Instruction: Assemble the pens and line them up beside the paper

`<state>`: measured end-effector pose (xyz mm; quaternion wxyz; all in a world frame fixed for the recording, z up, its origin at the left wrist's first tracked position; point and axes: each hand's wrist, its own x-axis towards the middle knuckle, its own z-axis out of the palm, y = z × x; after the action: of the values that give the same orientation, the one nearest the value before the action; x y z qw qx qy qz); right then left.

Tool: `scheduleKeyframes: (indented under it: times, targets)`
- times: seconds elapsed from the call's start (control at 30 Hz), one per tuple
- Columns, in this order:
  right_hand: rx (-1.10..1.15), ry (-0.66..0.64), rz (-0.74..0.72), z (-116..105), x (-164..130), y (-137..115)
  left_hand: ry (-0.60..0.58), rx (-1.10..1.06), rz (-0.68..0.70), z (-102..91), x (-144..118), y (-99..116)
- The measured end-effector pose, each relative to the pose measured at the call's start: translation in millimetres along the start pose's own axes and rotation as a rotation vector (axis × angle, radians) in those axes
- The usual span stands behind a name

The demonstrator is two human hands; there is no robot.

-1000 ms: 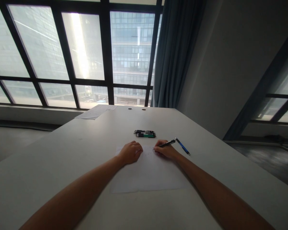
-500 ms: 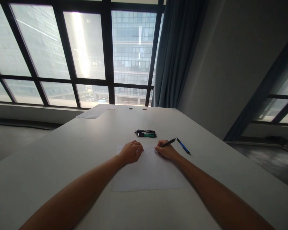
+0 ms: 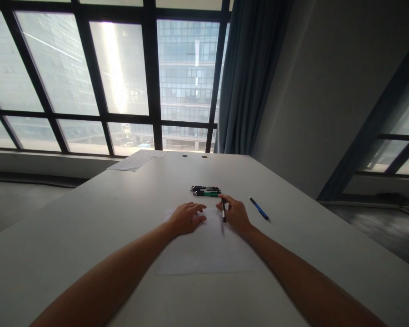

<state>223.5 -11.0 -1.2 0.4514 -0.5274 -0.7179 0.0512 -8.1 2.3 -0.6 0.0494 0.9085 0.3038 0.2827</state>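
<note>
Right hand (image 3: 234,212) gripping black pen (image 3: 223,210), long axis running near-far, over paper (image 3: 207,247)

Obstacles: row of black and green pens (image 3: 206,191) just beyond hands; blue pen (image 3: 259,208) to right. Open tabletop (image 3: 88,227): left and far side.

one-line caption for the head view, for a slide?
Right hand holds a black pen over a sheet of paper pinned by the left hand.
</note>
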Motion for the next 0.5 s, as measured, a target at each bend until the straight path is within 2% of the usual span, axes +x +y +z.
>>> scheduleKeyframes:
  times: [0.13,0.27,0.5]
  targets:
    - [-0.040,-0.041,-0.008,2.6,-2.7,-8.7,0.000,-0.019,0.123,0.0,-1.1,-1.2]
    - [-0.083,-0.086,0.048,0.4,-3.8,-16.2,-0.032,-0.011,0.242,-3.8,-0.2,2.6]
    - [-0.142,-0.120,0.086,-0.5,-3.8,-21.3,-0.055,0.004,0.269,-7.5,1.1,7.6]
